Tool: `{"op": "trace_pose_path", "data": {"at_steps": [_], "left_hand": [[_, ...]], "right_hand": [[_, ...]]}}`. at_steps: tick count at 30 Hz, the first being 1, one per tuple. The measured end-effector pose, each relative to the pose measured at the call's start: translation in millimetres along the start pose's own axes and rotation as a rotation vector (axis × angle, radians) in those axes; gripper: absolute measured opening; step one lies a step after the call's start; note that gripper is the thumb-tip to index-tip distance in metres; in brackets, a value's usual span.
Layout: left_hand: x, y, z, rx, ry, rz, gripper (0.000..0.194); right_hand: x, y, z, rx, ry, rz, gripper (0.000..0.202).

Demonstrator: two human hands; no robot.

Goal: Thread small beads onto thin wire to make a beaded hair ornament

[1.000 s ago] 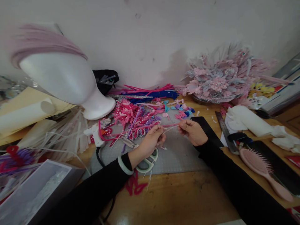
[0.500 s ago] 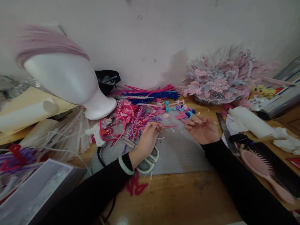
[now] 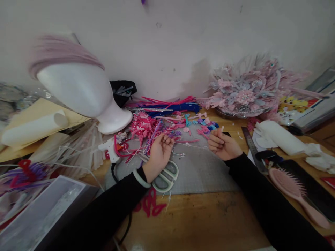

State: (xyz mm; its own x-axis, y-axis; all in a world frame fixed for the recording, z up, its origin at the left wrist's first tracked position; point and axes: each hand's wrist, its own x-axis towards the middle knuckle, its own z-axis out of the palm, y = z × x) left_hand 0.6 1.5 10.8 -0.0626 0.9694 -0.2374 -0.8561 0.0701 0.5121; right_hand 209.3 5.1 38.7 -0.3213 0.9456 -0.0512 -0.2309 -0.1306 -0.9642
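Note:
A thin, clear thread (image 3: 192, 144) stretches between my two hands above the grey cutting mat (image 3: 201, 174). My left hand (image 3: 160, 153) is turned palm up, its fingers curled around the thread's left end. At the other end my right hand (image 3: 225, 145) is closed, pinching the thread; a small whitish tip (image 3: 222, 129) sticks up by its thumb. Next to my left fingers lies a short string of beads (image 3: 179, 154). Scissors with pale green handles (image 3: 170, 176) rest partly under my left wrist. A pink fuzzy stem (image 3: 187, 141) lies behind the thread.
Pink fuzzy pieces (image 3: 143, 127) and small coloured flowers (image 3: 202, 122) lie behind the hands. A white glue gun (image 3: 111, 150) and a mannequin head (image 3: 83, 90) stand left. To the right are a metal ruler (image 3: 252, 146), a pink hairbrush (image 3: 288, 183) and a flowered headpiece (image 3: 243, 90).
My left hand has shifted slightly left and turned palm up, its fingers looser. My right hand's fingers, spread before, have closed. The view has tilted a little.

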Motion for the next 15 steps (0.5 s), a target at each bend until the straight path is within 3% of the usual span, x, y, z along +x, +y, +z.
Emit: {"op": "trace_pose_path", "data": {"at_steps": [4, 8, 11, 15], "left_hand": [[2.0, 2.8, -1.5, 0.003, -0.035, -0.011, 0.023], [-1.7, 4.0, 1.4, 0.118, -0.134, 0.024, 0.013], [-10.4, 1.7, 8.0, 0.223, -0.239, 0.016, 0.007], [-25.2, -6.4, 17.2, 0.378, -0.319, -0.032, 0.02]], "right_hand": [[0.1, 2.0, 0.8, 0.051, -0.053, 0.087, 0.036], [-2.1, 5.4, 7.4, 0.016, -0.022, 0.139, 0.035], [-4.0, 10.7, 19.5, -0.093, 0.069, 0.052, 0.03], [-6.5, 19.6, 39.8, -0.262, 0.239, -0.081, 0.017]]}}
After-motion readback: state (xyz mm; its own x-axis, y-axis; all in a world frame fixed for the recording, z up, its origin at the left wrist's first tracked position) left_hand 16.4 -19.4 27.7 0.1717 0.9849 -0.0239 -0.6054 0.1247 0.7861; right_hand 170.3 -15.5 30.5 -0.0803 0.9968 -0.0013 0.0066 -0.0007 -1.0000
